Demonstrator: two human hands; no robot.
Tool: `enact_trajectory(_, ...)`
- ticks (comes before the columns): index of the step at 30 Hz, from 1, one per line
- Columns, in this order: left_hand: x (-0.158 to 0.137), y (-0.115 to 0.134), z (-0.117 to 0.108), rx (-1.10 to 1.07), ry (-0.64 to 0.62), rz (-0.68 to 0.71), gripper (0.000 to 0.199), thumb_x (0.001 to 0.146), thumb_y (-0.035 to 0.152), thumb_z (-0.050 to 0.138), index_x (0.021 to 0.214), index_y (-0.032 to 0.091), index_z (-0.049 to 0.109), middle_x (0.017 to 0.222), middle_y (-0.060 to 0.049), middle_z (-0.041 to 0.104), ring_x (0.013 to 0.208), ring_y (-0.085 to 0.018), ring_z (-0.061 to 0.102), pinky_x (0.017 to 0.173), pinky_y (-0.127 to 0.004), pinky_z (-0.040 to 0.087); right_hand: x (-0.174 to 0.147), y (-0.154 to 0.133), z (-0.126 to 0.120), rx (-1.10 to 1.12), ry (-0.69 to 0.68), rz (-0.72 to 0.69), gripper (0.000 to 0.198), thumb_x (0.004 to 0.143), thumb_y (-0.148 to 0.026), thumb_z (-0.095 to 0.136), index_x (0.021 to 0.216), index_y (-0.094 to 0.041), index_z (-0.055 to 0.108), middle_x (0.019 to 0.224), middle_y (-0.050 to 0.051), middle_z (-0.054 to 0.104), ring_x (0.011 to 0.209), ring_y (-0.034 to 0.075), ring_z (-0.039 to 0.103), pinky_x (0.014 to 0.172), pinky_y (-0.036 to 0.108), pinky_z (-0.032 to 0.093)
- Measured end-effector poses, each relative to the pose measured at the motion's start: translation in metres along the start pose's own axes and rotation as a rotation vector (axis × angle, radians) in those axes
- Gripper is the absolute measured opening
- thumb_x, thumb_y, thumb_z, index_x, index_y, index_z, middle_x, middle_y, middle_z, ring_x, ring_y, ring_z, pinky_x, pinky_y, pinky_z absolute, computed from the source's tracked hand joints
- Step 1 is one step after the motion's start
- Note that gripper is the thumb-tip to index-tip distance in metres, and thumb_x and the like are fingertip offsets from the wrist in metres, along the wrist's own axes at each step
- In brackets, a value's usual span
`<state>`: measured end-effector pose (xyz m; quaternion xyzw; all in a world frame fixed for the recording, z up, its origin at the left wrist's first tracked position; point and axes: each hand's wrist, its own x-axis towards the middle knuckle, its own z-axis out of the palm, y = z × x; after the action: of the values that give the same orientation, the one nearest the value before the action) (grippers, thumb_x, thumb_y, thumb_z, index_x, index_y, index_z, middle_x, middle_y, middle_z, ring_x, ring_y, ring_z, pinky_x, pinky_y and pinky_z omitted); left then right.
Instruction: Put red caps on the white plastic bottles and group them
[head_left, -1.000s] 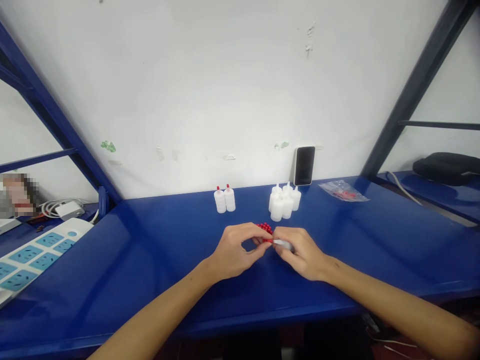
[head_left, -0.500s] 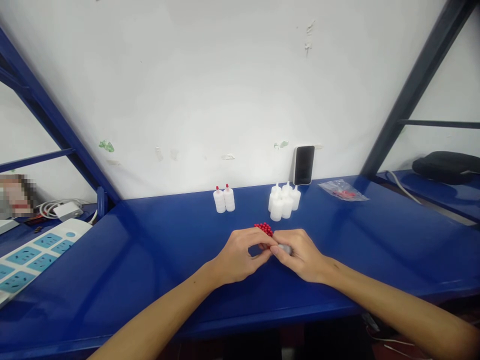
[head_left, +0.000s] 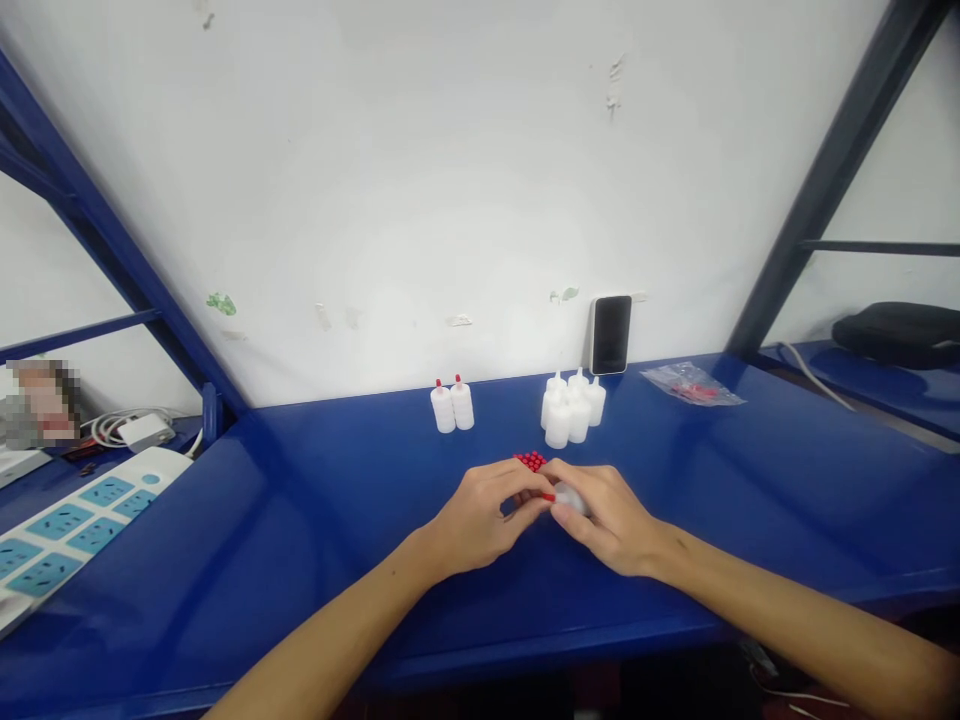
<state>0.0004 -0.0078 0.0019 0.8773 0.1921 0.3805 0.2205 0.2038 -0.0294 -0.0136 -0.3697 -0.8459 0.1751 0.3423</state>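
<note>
Left hand (head_left: 489,518) shifted, now baring red cap (head_left: 548,497) at tip of bottle (head_left: 574,498); I pinch cap, right hand (head_left: 616,520) wraps bottle; best keep both aligned.

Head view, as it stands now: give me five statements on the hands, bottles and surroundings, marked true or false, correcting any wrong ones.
1. The left hand pinches a red cap. True.
2. The right hand holds a phone. False: it holds a white bottle.
3. The pair of bottles standing apart wears red tips. True.
4. The clustered bottles wear red tips too. False: their visible tips are white.
5. The plastic bag containing red pieces lies right of the clustered bottles. True.
</note>
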Motion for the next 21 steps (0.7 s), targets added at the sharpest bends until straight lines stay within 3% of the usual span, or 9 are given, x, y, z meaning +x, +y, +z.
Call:
enact_trajectory(5,0.001,-0.015,-0.048,-0.094,0.030,-0.268,0.017,0.088,0.030,0.063,0.093,0.015,0.069,0.078,-0.004,0.068,0.067,-0.012,0.061,0.064,-0.022,0.051,-0.004,0.007,-0.005,0.061,0.083,0.042,0.029,0.101,-0.036,0.031,0.093,-0.020,0.053,0.071,-0.001,0.055,0.061,0.014,0.049,0.062,0.028,0.035)
enact_trajectory(8,-0.006,-0.037,-0.084,0.105,-0.026,-0.401,0.019,0.087,0.032,0.063,0.092,0.016,0.071,0.076,-0.003,0.068,0.066,-0.013,0.060,0.063,-0.024,0.049,-0.005,0.010,-0.005,0.068,0.090,0.046,0.031,0.101,-0.034,0.033,0.084,-0.019,0.054,0.069,0.000,0.054,0.061,0.014,0.049,0.061,0.028,0.036)
enact_trajectory(11,-0.016,-0.060,-0.104,0.270,-0.073,-0.480,0.023,0.087,0.036,0.059,0.090,0.017,0.072,0.070,-0.002,0.067,0.062,-0.013,0.059,0.060,-0.024,0.047,-0.005,0.010,-0.005,0.046,0.043,0.002,0.029,0.099,-0.034,0.040,0.082,-0.018,0.057,0.081,0.004,0.058,0.072,0.016,0.053,0.068,0.029,0.040)
enact_trajectory(14,-0.022,-0.074,-0.110,0.297,-0.065,-0.525,0.026,0.087,0.038,0.058,0.093,0.017,0.072,0.068,-0.001,0.067,0.060,-0.014,0.059,0.058,-0.025,0.047,-0.004,0.011,-0.004,0.038,0.007,-0.008,0.032,0.099,-0.035,0.041,0.076,-0.018,0.055,0.082,0.004,0.057,0.072,0.015,0.052,0.067,0.028,0.039)
enact_trajectory(17,-0.022,-0.076,-0.109,0.297,-0.012,-0.503,0.027,0.085,0.039,0.061,0.099,0.017,0.071,0.070,-0.001,0.068,0.061,-0.014,0.061,0.060,-0.025,0.049,-0.005,0.014,-0.004,0.035,-0.009,0.000,0.034,0.099,-0.036,0.040,0.072,-0.018,0.051,0.069,0.000,0.052,0.061,0.012,0.046,0.060,0.026,0.035)
enact_trajectory(20,-0.017,-0.063,-0.095,0.328,0.153,-0.377,0.022,0.085,0.034,0.064,0.099,0.018,0.070,0.073,-0.002,0.069,0.062,-0.013,0.062,0.061,-0.025,0.050,-0.007,0.015,-0.004,0.068,-0.031,-0.031,0.031,0.097,-0.035,0.042,0.071,-0.019,0.049,0.061,-0.003,0.048,0.054,0.010,0.041,0.055,0.024,0.032)
enact_trajectory(21,-0.014,-0.056,-0.085,0.349,0.262,-0.306,0.018,0.087,0.031,0.062,0.094,0.017,0.070,0.075,-0.002,0.070,0.063,-0.013,0.062,0.062,-0.025,0.050,-0.007,0.015,-0.003,0.078,-0.026,-0.040,0.031,0.096,-0.036,0.044,0.071,-0.019,0.049,0.060,-0.003,0.048,0.053,0.010,0.040,0.054,0.023,0.031)
